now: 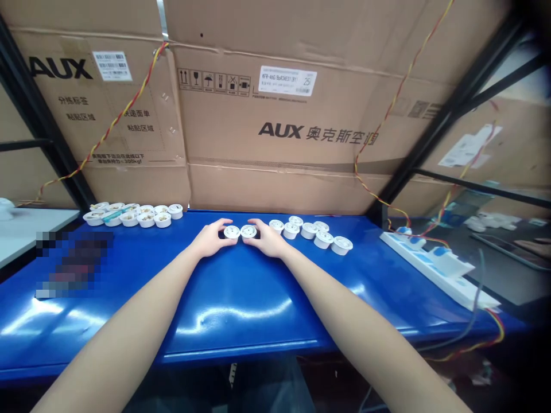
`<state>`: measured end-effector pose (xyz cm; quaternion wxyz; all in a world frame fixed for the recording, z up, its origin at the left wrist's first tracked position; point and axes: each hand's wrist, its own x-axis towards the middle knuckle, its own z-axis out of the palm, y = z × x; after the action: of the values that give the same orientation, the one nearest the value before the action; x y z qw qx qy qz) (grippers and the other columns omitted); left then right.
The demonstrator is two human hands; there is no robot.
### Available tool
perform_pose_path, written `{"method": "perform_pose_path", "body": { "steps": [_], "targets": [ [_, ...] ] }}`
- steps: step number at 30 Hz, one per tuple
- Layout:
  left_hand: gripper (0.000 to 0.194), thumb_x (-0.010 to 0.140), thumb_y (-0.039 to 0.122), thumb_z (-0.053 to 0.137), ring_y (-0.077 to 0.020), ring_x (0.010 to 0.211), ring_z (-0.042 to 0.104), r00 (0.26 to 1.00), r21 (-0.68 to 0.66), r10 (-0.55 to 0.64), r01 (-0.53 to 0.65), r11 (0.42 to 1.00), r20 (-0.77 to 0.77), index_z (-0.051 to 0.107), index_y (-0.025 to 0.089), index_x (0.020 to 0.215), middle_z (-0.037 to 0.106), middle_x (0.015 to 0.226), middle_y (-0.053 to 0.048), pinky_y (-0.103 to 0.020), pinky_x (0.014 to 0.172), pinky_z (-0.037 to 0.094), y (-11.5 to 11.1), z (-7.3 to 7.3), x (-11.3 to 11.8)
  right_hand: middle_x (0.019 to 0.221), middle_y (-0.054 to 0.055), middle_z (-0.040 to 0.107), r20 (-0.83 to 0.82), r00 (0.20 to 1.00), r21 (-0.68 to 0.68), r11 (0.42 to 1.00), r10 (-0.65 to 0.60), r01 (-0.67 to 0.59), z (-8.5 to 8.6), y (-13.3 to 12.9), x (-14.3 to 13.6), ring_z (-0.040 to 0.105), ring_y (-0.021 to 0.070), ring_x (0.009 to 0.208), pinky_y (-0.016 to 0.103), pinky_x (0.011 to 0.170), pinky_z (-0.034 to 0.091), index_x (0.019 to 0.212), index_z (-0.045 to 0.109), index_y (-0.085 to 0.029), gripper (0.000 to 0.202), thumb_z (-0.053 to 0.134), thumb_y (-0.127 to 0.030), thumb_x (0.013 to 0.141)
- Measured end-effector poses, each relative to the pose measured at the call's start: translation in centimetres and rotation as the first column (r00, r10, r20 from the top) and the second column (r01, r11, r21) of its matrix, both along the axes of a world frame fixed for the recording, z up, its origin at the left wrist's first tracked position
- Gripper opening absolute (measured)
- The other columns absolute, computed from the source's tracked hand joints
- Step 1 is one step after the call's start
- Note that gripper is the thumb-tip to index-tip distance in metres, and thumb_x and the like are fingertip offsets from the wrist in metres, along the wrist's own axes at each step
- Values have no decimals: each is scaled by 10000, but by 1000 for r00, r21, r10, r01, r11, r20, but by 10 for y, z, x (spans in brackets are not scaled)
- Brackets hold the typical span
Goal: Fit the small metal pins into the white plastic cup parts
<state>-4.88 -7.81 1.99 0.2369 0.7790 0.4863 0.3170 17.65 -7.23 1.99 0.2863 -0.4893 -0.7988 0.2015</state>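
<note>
Two small round white tubs stand side by side at the middle of the blue table point(228, 298). My left hand point(210, 238) grips the left tub point(232, 233) between thumb and fingers. With the same kind of pinch, my right hand point(267, 238) holds the right tub point(248, 233). The tops of both show small dark marks too fine to read. Just beyond my right hand stand several more white tubs point(324, 240) in a loose group. Farther left, another group of white tubs point(147, 219) sits in two rows, with brownish bits visible in some.
A teal strip point(116, 214) lies across the left tubs. At the left, a dark patch point(77, 261) is pixelated. A white power strip point(439, 269) with plugs runs along the right edge. Large cardboard point(275, 155) panels back the table, with twisted red-yellow wires point(116, 120) hanging in front.
</note>
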Motion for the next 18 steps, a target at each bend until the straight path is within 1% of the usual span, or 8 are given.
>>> {"method": "perform_pose_path", "body": {
  "steps": [2,5,8,10,12,14,16,18],
  "targets": [
    [581,676,414,756,-257,1099,645,1000,12,25,-25,1000,15,593,241,1206,712,1156,-39,-365,963,481,-1,2,1,1284,102,617,9,1000,28,999,14,-15,2,0,2,604,236,1113,387,966,460,1290,543,-187,569,731,-308,767],
    [418,679,327,752,-244,1050,653,999,121,38,-37,992,-3,650,232,1072,721,1108,-23,-350,934,493,-3,4,3,1186,55,666,35,996,94,992,77,-80,4,1,6,626,218,1051,355,923,475,1192,611,-210,485,741,-234,725],
    [370,704,225,703,-231,1073,628,996,257,49,-29,966,-73,657,236,1071,696,1145,-19,-351,953,479,-4,6,4,1169,52,669,100,989,198,972,112,-130,8,0,7,621,211,1053,335,927,469,1156,638,-210,443,669,-126,722],
    [372,722,172,657,-231,1109,604,986,320,58,-5,947,-157,656,241,1088,675,1184,-20,-355,969,465,-4,9,3,1191,58,660,170,978,255,953,123,-164,12,-2,7,611,212,1082,327,951,457,1155,650,-209,457,613,-73,720],
    [379,741,131,608,-235,1116,591,959,365,65,43,930,-278,658,252,1097,664,1207,-17,-363,955,459,-5,12,3,1220,58,653,238,964,281,942,118,-185,15,-4,5,605,212,1106,315,964,451,1171,652,-212,487,578,-47,718],
    [379,768,110,563,-237,1101,589,914,403,62,115,908,-400,660,266,1099,665,1213,-11,-372,924,450,-7,18,5,1248,60,644,288,953,306,934,92,-183,18,-7,3,599,214,1126,307,973,446,1192,647,-208,500,557,-41,729],
    [362,803,111,529,-237,1075,591,865,429,55,191,883,-499,660,274,1098,672,1202,-6,-376,888,440,-10,23,7,1259,68,639,331,941,326,927,73,-187,20,-8,0,593,216,1133,309,980,440,1194,648,-200,471,536,-50,761],
    [340,832,108,497,-236,1034,597,813,438,64,244,865,-579,665,268,1082,683,1178,-10,-374,847,432,-12,27,11,1231,69,652,379,922,319,923,82,-213,21,-9,-3,593,213,1119,311,976,438,1157,664,-199,412,510,-60,802]
  ]
}}
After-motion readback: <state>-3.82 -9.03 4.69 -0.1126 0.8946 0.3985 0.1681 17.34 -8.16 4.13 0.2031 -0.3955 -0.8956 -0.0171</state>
